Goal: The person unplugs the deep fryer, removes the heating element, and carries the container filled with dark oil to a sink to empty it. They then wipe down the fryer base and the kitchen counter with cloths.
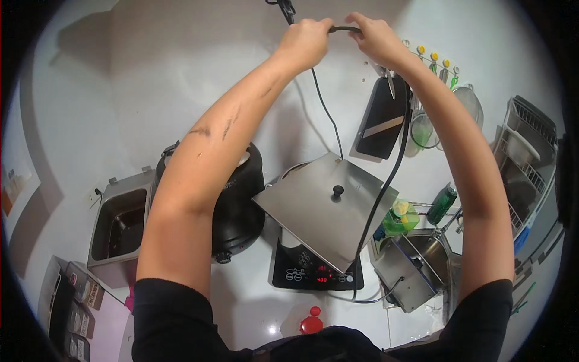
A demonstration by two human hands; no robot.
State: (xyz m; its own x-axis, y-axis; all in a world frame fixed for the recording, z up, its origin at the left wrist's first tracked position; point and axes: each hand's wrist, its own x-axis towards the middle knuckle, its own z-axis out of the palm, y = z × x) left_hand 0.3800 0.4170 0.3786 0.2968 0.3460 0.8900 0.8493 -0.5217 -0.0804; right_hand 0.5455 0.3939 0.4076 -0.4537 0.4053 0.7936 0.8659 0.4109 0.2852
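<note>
A black power cord [384, 185] is stretched between my raised hands, high in front of the white wall. My left hand [308, 44] grips it with the fist closed. My right hand [379, 44] holds it a short way to the right, with the index finger lifted. From there the cord drops across a square metal lid [325, 203] and loops to a stainless steel appliance box [409, 273] at the sink. The lid, with its black knob, lies over a pot on a lit induction cooktop [294, 276]. Black cords and what looks like a plug [286, 10] hang above my left hand.
A black cooker [239, 212] stands left of the cooktop, partly behind my left arm. Further left is a stainless steel tank [120, 226]. A black slicer board [382, 120] and utensils hang on the wall. Beside the sink stands a green bottle [442, 204]; a dish rack [527, 158] is right.
</note>
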